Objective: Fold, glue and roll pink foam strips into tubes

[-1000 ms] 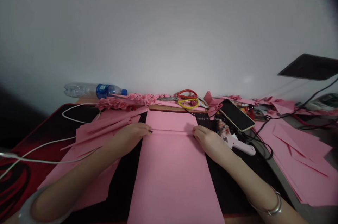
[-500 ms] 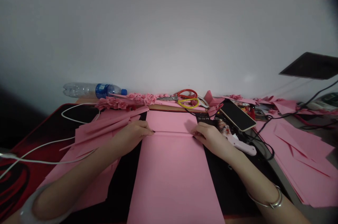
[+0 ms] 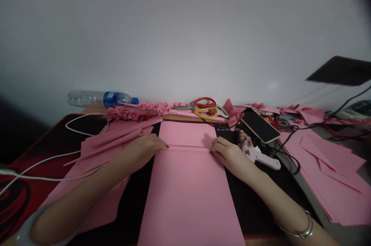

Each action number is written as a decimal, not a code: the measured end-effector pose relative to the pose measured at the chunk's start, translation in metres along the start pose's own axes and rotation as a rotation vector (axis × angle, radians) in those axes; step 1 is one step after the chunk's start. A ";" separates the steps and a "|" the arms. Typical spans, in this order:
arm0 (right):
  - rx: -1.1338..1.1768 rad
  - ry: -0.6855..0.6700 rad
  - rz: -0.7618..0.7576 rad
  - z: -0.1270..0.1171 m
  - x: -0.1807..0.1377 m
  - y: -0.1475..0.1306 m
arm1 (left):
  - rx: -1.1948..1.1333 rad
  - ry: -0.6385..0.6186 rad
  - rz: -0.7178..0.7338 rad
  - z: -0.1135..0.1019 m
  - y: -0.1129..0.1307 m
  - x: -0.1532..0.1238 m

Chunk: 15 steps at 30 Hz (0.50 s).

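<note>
A long sheet of pink paper (image 3: 189, 195) lies lengthwise in front of me on a black and red mat (image 3: 131, 207). Across its upper part runs a narrow rolled or folded ridge (image 3: 188, 148). My left hand (image 3: 149, 147) pinches the ridge's left end between thumb and fingers. At the right end, my right hand (image 3: 226, 151) grips the same ridge in a pinch. Both sets of fingers are closed, and the fingertips are partly hidden. Paper lies flat beyond the ridge and on the near side of it.
Cut and rolled pink paper (image 3: 116, 141) lies left, more sheets (image 3: 333, 184) right. Along the wall are a plastic bottle (image 3: 111, 99), paper flowers (image 3: 155, 108) and scissors (image 3: 206, 107). A phone (image 3: 261, 126), a white glue gun (image 3: 262, 157) and black cables (image 3: 292, 157) are beyond my right hand.
Both hands keep their pinch on the paper and have barely moved. The ridge sits almost where it was, and the view has shifted slightly.
</note>
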State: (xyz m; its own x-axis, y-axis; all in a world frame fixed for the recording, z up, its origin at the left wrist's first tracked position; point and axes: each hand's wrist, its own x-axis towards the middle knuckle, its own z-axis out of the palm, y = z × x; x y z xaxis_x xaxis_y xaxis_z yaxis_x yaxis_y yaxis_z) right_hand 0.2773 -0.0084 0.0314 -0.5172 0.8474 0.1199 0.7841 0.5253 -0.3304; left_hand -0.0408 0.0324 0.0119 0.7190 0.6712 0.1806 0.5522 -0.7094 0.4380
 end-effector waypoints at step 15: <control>0.102 -0.068 0.044 -0.013 0.009 -0.001 | -0.113 -0.024 0.035 -0.004 0.003 0.002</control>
State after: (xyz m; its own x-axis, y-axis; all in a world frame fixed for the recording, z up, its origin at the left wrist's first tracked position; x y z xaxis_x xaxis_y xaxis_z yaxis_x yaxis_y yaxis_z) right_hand 0.2764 -0.0006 0.0447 -0.5081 0.8603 0.0404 0.7693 0.4745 -0.4278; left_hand -0.0394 0.0321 0.0170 0.7478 0.6401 0.1765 0.4766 -0.7025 0.5286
